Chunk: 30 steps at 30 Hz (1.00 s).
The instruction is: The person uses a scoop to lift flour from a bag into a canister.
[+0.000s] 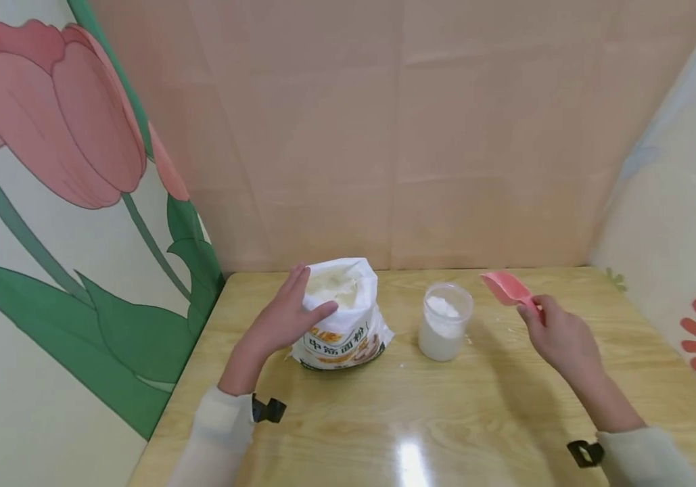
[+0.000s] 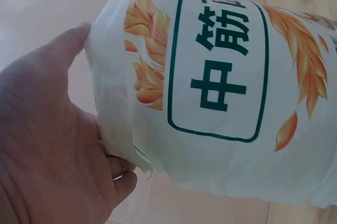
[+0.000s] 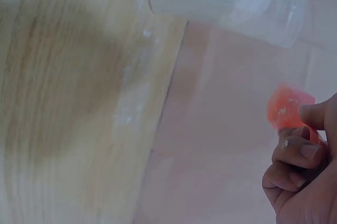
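Observation:
My left hand (image 1: 283, 318) holds the open top of a white flour bag (image 1: 338, 345), its thumb along the front rim and its fingers round the left side. Flour shows inside the bag's mouth. In the left wrist view the bag's printed side (image 2: 221, 77) has green lettering and orange wheat ears. A clear plastic jar (image 1: 443, 325) filled most of the way with white flour stands to the right of the bag. Above the table right of the jar, my right hand (image 1: 567, 338) grips a pink scoop (image 1: 508, 289) by its handle, the scoop's tip pointing toward the jar.
The wooden table (image 1: 348, 419) carries small spills of white powder (image 3: 129, 98) near the jar. A plain pinkish backdrop (image 1: 396, 135) rises behind the table's far edge. Walls with painted flowers stand on the left and right.

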Available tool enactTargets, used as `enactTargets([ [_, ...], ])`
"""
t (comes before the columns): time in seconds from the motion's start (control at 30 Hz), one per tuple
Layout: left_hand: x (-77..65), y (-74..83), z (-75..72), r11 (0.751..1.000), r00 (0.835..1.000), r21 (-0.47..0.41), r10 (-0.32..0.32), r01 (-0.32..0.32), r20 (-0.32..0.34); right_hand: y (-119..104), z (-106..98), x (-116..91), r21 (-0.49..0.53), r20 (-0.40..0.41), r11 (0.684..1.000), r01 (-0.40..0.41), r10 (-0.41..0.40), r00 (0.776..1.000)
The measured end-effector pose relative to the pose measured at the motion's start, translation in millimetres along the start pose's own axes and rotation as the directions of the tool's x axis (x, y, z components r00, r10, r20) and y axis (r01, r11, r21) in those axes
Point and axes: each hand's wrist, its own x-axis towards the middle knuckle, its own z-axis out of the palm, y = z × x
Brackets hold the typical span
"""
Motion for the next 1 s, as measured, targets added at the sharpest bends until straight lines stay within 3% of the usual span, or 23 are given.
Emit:
enactTargets([
  [0.23,-6.6,-8.4,-1.8,0.999,0.997,-0.024,0.039,-0.040,-0.071,25,15,9,-0.013,-0.008,0.992,-0.126,0.125,0.992],
  [0.5,-22.0,-40.1,-4.9,0.999,0.976,0.025,0.048,-0.044,-0.214,40,20,22,-0.028,0.066,0.982,-0.185,0.187,0.980],
  [0.83,-34.3,-68.6,-2.3,0.996,0.983,0.090,0.003,0.014,-0.186,49,38,21,-0.052,0.180,0.985,-0.168,0.174,0.968],
  [1.0,-37.6,-75.1,-2.9,0.996,0.980,0.086,0.000,0.018,-0.197,54,49,20,-0.079,0.259,0.982,-0.174,0.189,0.947],
])
